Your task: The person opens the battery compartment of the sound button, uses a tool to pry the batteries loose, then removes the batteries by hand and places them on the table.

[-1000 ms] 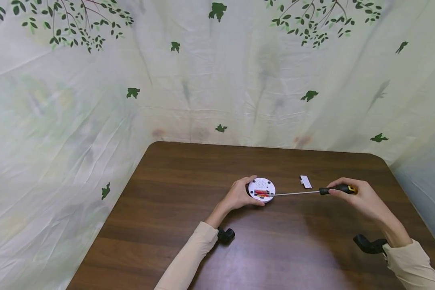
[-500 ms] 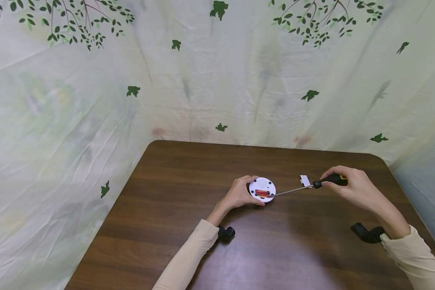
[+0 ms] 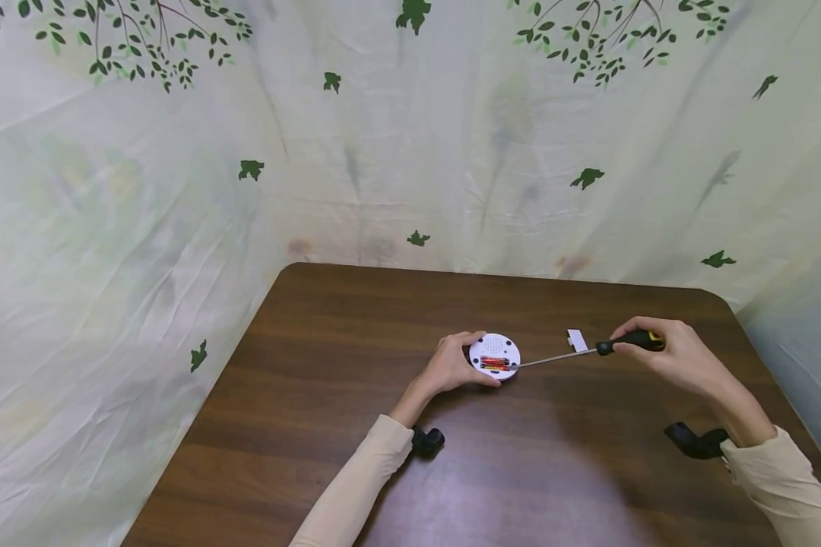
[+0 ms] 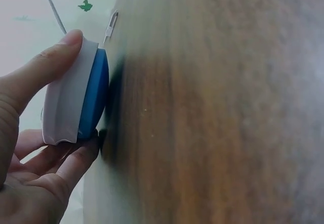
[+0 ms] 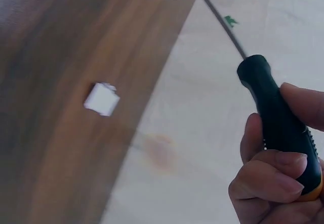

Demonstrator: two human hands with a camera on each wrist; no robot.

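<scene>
Over the middle of the brown table [image 3: 356, 365], you are gripping one round gadget [image 3: 494, 346] and one screwdriver [image 5: 258, 80].

The screwdriver's long axis is running nearly crosswise in the head view, its tip pointing left onto the gadget's right side, its handle sitting higher; your right hand [image 3: 680, 355] is curling its fingers around that handle, while your left hand [image 3: 454, 365] is pinching the gadget between thumb and fingers at opposite edges. The gadget's white face is facing up, its blue side turning toward the table; I cannot tell whether they are touching. Red batteries [image 3: 495, 364], too small to count surely, are lying crosswise in its slot, the tip reaching their right end. One small white cover [image 3: 577, 339] is lying just beyond the shaft, and leaf-print cloth [image 3: 383, 152] is hanging behind.
</scene>
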